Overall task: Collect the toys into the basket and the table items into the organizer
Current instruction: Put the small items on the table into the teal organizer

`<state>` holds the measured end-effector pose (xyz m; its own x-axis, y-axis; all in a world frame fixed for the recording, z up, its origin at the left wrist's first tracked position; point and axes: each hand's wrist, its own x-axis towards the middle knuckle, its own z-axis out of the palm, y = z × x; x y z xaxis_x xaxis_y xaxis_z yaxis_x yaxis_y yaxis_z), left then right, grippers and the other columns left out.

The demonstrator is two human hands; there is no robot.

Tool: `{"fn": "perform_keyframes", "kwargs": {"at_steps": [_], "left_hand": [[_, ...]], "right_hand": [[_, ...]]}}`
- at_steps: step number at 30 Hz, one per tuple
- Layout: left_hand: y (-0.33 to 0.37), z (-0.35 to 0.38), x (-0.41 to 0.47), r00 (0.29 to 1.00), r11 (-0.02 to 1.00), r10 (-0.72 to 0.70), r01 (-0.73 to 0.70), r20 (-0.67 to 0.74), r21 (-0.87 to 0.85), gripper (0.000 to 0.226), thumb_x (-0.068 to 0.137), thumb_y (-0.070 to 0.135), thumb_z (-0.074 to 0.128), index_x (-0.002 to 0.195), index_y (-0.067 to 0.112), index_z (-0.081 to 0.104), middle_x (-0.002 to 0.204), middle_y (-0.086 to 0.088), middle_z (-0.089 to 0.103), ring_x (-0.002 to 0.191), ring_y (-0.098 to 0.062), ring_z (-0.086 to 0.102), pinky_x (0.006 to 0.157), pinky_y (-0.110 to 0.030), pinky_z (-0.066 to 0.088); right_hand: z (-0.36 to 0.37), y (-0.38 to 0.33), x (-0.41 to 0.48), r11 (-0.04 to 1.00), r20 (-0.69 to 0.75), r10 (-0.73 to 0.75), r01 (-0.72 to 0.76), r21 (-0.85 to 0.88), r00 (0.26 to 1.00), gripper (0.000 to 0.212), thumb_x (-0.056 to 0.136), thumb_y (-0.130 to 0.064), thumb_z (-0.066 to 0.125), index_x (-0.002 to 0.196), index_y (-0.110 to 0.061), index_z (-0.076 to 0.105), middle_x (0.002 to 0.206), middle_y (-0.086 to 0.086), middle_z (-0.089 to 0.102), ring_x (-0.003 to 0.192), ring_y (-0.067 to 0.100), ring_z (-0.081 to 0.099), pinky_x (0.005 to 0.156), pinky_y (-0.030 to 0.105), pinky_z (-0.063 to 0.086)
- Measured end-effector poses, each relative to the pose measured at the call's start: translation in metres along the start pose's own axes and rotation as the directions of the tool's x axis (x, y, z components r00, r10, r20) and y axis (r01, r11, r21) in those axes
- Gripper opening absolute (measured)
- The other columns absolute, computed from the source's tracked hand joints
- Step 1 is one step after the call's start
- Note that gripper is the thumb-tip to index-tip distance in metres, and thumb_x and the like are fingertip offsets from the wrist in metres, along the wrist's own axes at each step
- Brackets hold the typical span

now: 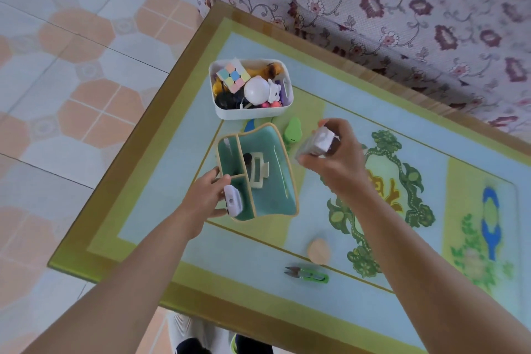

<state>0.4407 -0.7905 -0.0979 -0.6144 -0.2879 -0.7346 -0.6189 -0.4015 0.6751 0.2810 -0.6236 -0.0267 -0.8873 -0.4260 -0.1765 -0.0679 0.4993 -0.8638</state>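
Forearms are reaching in over the near edge of the table [201, 267].
Left hand [207, 198]: pinching a small white gadget [233, 200] between thumb and fingers, at the near-left corner of the organizer [283, 192].
Right hand [336, 158]: fingers curling round a whitish box [317, 144], holding it just right of the organizer.
Organizer: sitting mid-table, a cream clip [257, 169] lying in its large compartment.
Basket [250, 115]: standing just beyond, holding a cube [233, 76], ball [255, 90] and bear [274, 92].
Green case [292, 132]: lying between basket and right hand.
Snips [307, 273] and tan disc [318, 251]: lying near each other, well apart from the organizer.
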Motion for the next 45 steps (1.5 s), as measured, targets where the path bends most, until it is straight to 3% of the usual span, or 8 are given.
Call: {"fn": "perform_keyframes", "kwargs": {"at_steps": [6,11,16,20,27,33,36,45], "left_hand": [[-0.002,-0.012,-0.005,0.999,0.998,-0.049,0.048,-0.013,-0.05,0.011,0.093,0.031,0.054,0.105,0.03,0.055,0.116,-0.007,0.061,0.113,-0.028,0.058,0.097,-0.05,0.049],[-0.009,-0.018,-0.006,0.993,0.995,-0.088,0.085,-0.075,-0.045,0.052,0.098,0.03,0.05,0.148,0.023,0.036,0.138,0.0,0.05,0.121,-0.024,0.054,0.098,-0.045,0.05],[-0.011,-0.019,-0.004,0.996,0.997,-0.071,0.069,-0.055,-0.036,0.054,0.099,0.03,0.047,0.15,0.021,0.031,0.143,-0.001,0.047,0.125,-0.024,0.052,0.1,-0.044,0.049],[-0.009,-0.017,0.0,0.997,0.999,-0.047,0.045,-0.063,-0.028,0.055,0.099,0.028,0.046,0.15,0.02,0.03,0.138,0.0,0.049,0.123,-0.024,0.053,0.099,-0.043,0.049],[-0.009,-0.019,0.007,0.999,0.999,-0.036,0.037,-0.03,0.032,0.056,0.088,0.037,0.055,0.142,0.027,0.044,0.135,0.001,0.058,0.116,-0.019,0.06,0.081,-0.034,0.054],[-0.004,-0.009,0.006,1.0,0.999,0.024,-0.024,0.002,0.031,0.027,0.093,0.02,0.05,0.116,0.026,0.062,0.11,0.003,0.072,0.104,-0.017,0.067,0.087,-0.039,0.055],[-0.005,-0.008,0.008,0.999,0.999,0.037,-0.036,-0.013,0.033,0.027,0.093,0.016,0.049,0.117,0.021,0.061,0.102,0.002,0.071,0.1,-0.019,0.066,0.087,-0.04,0.054],[-0.003,-0.006,0.012,1.0,0.998,0.017,-0.016,-0.012,0.061,0.025,0.094,0.022,0.056,0.118,0.018,0.059,0.116,-0.015,0.068,0.108,-0.031,0.065,0.073,-0.035,0.058]], "right_hand": [[0.06,-0.026,0.003,0.999,0.322,-0.042,0.036,0.024,0.946,0.062,0.062,-0.003,0.082,0.115,-0.017,0.053,0.099,0.0,0.064,0.089,0.016,0.064,0.078,0.033,0.055],[0.104,-0.014,0.016,0.966,0.365,-0.105,0.182,-0.185,0.925,0.051,0.066,-0.008,0.077,0.11,-0.017,0.053,0.093,-0.008,0.058,0.083,-0.004,0.054,0.074,0.02,0.048],[0.121,0.006,0.026,0.849,0.469,-0.146,0.354,-0.393,0.871,0.059,0.068,-0.017,0.074,0.122,-0.02,0.051,0.118,-0.004,0.058,0.112,0.02,0.049,0.093,0.039,0.037],[0.121,0.012,0.027,0.732,0.523,-0.163,0.458,-0.505,0.836,0.063,0.071,-0.031,0.073,0.127,-0.023,0.047,0.124,-0.008,0.056,0.121,0.019,0.037,0.091,0.037,0.024],[0.109,0.007,0.02,0.673,0.519,-0.323,0.578,-0.461,0.791,0.062,0.074,-0.045,0.073,0.13,-0.033,0.049,0.124,-0.011,0.055,0.116,0.017,0.043,0.094,0.036,0.027],[0.108,-0.001,0.019,0.543,0.58,-0.418,0.704,-0.457,0.699,0.063,0.081,-0.034,0.065,0.138,-0.039,0.041,0.136,-0.005,0.046,0.115,0.019,0.047,0.092,0.035,0.029],[0.111,-0.002,0.022,0.461,0.629,-0.447,0.766,-0.448,0.636,0.042,0.081,-0.03,0.064,0.123,-0.035,0.057,0.133,-0.003,0.049,0.112,0.021,0.049,0.092,0.037,0.03],[0.104,0.021,0.027,0.451,0.608,-0.376,0.711,-0.54,0.7,0.025,0.084,-0.03,0.059,0.106,-0.023,0.07,0.107,-0.004,0.063,0.099,0.024,0.052,0.085,0.035,0.027]]}}
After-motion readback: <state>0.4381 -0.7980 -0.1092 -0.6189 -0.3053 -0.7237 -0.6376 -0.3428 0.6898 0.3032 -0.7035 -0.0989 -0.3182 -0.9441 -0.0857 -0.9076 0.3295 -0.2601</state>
